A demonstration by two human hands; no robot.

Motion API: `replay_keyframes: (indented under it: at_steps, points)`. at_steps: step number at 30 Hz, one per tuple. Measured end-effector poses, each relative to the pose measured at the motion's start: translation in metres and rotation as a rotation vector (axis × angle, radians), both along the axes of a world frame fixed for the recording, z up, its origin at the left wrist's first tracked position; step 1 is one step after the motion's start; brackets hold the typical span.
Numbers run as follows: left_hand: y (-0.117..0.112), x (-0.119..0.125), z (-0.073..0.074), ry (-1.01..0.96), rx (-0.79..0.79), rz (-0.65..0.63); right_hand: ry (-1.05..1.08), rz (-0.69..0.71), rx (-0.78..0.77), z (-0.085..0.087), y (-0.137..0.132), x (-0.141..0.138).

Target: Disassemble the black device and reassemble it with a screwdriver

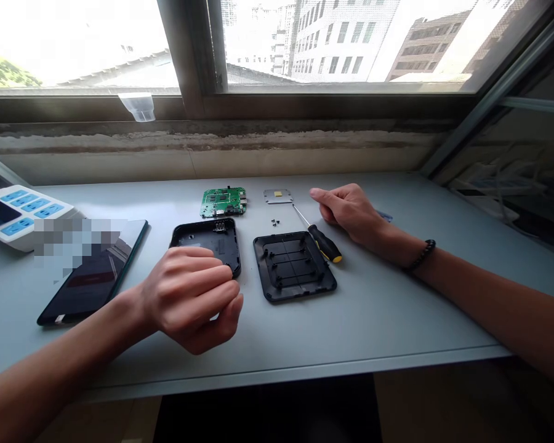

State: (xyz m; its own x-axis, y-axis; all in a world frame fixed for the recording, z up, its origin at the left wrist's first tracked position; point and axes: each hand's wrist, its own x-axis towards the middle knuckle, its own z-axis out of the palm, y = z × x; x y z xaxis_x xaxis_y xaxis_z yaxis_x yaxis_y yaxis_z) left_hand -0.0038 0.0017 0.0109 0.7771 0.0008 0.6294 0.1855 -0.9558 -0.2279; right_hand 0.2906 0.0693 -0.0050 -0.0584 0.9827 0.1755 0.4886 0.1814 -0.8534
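My left hand (194, 298) is curled into a loose fist above the front of the desk, with nothing showing in it. It partly covers a black plastic case shell (203, 237). On the desk beyond the screwdriver (324, 243), my right hand (348, 212) rests with its fingers folded in and its thumb pointing left; it grips nothing I can see. Between the hands lies a flat black cover (295, 266), inner side up. Farther back are a green circuit board (224, 202), a metal plate (278, 196) with a yellow square, and several small dark screws (275, 222).
To the left lies a dark tablet (95, 271), beside a white and blue power strip (28, 212). A small blue item (385, 216) peeks out behind my right wrist. The desk (373, 320) runs back to a wall under a window, and a clear plastic cup (140, 106) sits at the sill.
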Motion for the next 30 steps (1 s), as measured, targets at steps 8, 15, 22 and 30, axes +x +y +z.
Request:
replay_keyframes:
  at_steps: [8, 15, 22, 30]
  points:
    - [-0.0008, 0.0013, 0.0016, -0.003, 0.003, 0.001, -0.014, 0.001, 0.016, -0.0009, 0.0011, 0.0007]
    - [0.0, 0.0008, -0.0003, 0.0, -0.005, -0.001, -0.011, -0.002, 0.018, 0.0004, 0.0011, 0.0001]
    - [0.0004, 0.0007, -0.0003, -0.011, 0.002, 0.0, -0.011, -0.006, 0.013, -0.0003, -0.0008, 0.0]
    - [-0.0005, 0.0, -0.0009, -0.011, 0.001, 0.005, -0.006, -0.013, 0.014, 0.0004, 0.0006, 0.0003]
